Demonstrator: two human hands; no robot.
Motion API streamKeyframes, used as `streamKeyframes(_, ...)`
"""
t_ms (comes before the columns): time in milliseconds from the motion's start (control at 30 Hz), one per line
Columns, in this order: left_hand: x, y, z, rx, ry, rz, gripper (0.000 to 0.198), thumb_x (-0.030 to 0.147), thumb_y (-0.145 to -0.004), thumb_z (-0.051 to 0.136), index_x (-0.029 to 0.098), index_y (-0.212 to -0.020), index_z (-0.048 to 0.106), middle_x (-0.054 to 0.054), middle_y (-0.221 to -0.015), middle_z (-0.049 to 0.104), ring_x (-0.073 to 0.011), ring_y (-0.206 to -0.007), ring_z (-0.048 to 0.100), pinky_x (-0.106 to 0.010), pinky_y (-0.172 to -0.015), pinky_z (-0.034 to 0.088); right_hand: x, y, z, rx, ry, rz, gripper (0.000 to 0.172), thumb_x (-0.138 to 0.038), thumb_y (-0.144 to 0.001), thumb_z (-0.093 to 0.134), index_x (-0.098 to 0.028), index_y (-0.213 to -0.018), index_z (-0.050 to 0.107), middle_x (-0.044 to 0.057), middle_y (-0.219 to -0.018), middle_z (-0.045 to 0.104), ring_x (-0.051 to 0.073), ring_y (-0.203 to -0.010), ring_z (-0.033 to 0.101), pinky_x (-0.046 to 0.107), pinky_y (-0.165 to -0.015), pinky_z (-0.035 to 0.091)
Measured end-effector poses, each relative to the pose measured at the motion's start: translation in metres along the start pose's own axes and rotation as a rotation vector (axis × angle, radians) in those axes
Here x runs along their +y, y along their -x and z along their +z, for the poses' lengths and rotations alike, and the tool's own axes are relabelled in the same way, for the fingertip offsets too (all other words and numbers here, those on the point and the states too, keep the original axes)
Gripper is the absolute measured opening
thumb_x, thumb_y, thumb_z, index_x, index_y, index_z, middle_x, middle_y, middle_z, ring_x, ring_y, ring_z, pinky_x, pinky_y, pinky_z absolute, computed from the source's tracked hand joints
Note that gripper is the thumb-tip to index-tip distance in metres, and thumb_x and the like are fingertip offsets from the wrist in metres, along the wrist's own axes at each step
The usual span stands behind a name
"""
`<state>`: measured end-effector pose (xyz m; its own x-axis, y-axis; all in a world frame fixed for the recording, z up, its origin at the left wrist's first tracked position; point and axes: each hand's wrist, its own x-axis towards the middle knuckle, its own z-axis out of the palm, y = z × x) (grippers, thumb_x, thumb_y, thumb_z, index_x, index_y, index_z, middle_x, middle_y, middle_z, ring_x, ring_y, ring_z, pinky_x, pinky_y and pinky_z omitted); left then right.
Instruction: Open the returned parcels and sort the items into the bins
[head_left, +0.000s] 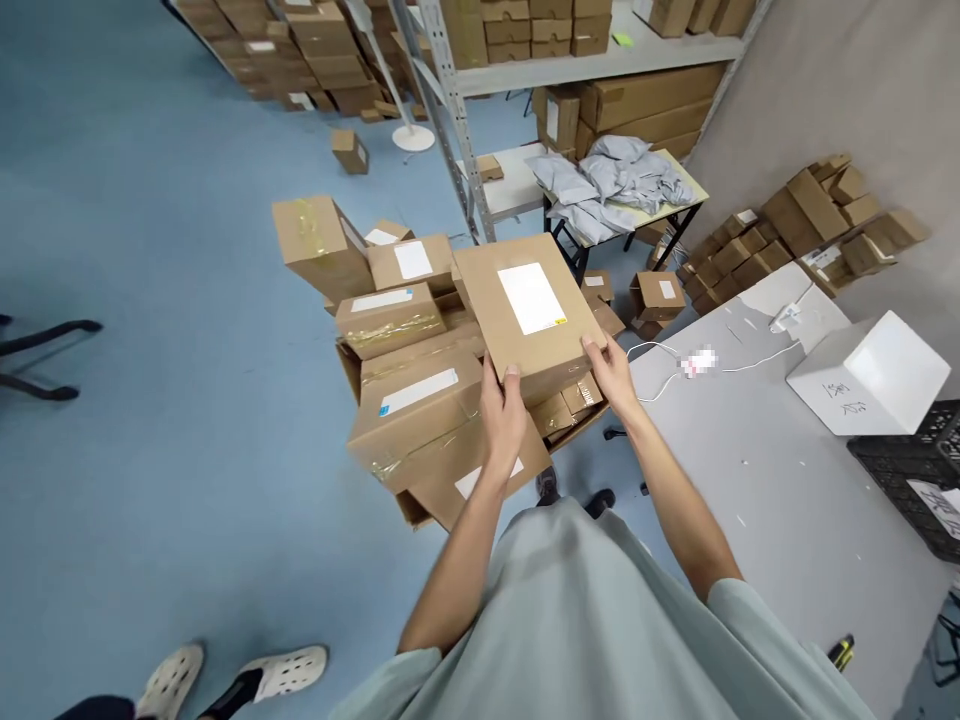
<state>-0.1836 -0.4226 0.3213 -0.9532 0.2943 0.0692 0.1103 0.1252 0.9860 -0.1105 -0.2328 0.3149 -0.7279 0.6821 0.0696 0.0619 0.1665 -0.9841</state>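
Above blue floor [225, 430]; gripping carton [523, 346] with left hand [502, 412] and right hand [611, 372]; probably stiff, light; best held by sides.

top carton [529, 310] over box heap [416, 425] | desk [712, 480] right of heap | bags [615, 185] on small table [699, 193] beyond

Left hand [504, 418]: bare; set in a grip, digits pointed forward.
Right hand [613, 374]: bare; set in a grip, fingers partly hidden.
Left forearm [466, 555]: extended forward, angled inward.
Right forearm [671, 490]: extended forward, angled inward.
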Motion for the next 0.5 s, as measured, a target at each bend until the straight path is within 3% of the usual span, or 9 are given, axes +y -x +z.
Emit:
streamKeyframes(133,0.024,0.014,0.008,-0.096,-0.107,0.187,0.069,0.062,-0.118,0.052,0.029,-0.179,0.049,-0.013,-0.182,0.053,-0.0307,-0.169,0.05,-0.049,-0.142,0.038,-0.011,0.04,-0.036,0.13,-0.093,0.025,0.076,-0.083,-0.101,0.07,-0.024,-0.149,0.075,0.012,-0.145,0.082,0.033,-0.141,0.073,0.049,-0.124,0.059)
streamKeyframes(233,0.033,0.027,0.037,-0.228,-0.189,0.37,0.072,0.059,-0.119,0.053,0.029,-0.183,0.041,-0.013,-0.187,0.044,-0.0311,-0.176,0.04,-0.052,-0.146,0.03,-0.003,0.084,-0.077,0.266,-0.142,0.111,0.073,-0.081,-0.101,0.072,-0.026,-0.149,0.073,0.011,-0.153,0.077,0.033,-0.144,0.071,0.051,-0.127,0.058)
streamKeyframes(367,0.028,0.057,0.108,-0.506,-0.199,0.528,0.074,0.058,-0.119,0.051,0.026,-0.184,0.037,-0.014,-0.188,0.042,-0.0316,-0.178,0.036,-0.054,-0.147,0.029,0.029,0.147,-0.139,0.502,-0.206,0.22,0.066,-0.077,-0.102,0.073,-0.028,-0.145,0.075,0.011,-0.157,0.075,0.033,-0.149,0.069,0.053,-0.131,0.056)
streamKeyframes(500,-0.002,0.107,0.198,-0.809,-0.228,0.588,0.078,0.059,-0.119,0.049,0.022,-0.186,0.032,-0.017,-0.19,0.037,-0.0321,-0.178,0.035,-0.055,-0.147,0.03,0.089,0.204,-0.202,0.713,-0.273,0.262,0.068,-0.075,-0.101,0.073,-0.026,-0.148,0.074,0.012,-0.163,0.071,0.034,-0.153,0.066,0.054,-0.132,0.053)
